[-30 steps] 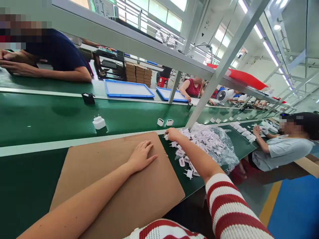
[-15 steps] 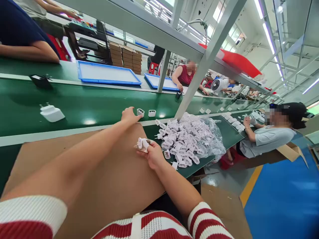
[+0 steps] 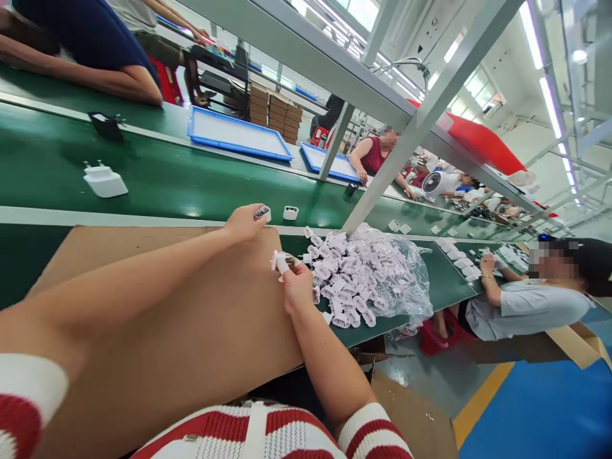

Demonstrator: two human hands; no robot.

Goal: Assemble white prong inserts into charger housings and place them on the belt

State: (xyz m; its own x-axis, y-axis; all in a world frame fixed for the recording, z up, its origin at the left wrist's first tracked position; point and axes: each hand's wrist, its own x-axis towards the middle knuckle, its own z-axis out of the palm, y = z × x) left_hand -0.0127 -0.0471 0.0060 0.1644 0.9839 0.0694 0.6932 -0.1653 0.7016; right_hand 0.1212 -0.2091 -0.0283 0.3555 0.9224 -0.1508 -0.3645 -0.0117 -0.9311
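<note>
My left hand [image 3: 245, 223] reaches to the near edge of the green belt, its thumb and fingers closed around a white charger housing [image 3: 262, 213] whose open end shows a dark inside. A second charger housing [image 3: 291, 213] stands on the belt just to the right. Over the cardboard sheet [image 3: 191, 306], my right hand [image 3: 299, 288] pinches a small white plug part [image 3: 281, 261]; the fingers hide some of it. Right beside that hand lies a heap of white plug parts [image 3: 347, 274], partly on a clear plastic bag [image 3: 411, 274].
A white charger with pins [image 3: 106, 181] and a black charger [image 3: 106, 126] lie on the belt [image 3: 191, 191] at the left. Blue-rimmed trays [image 3: 239, 135] stand beyond it. A slanting metal post [image 3: 382, 172] rises behind the heap. A co-worker [image 3: 526, 312] sits at the right.
My left hand has closed on the charger housing, which is slightly tilted and a little nearer. The right hand still holds its plug part, now turned more upright. The view has shifted.
</note>
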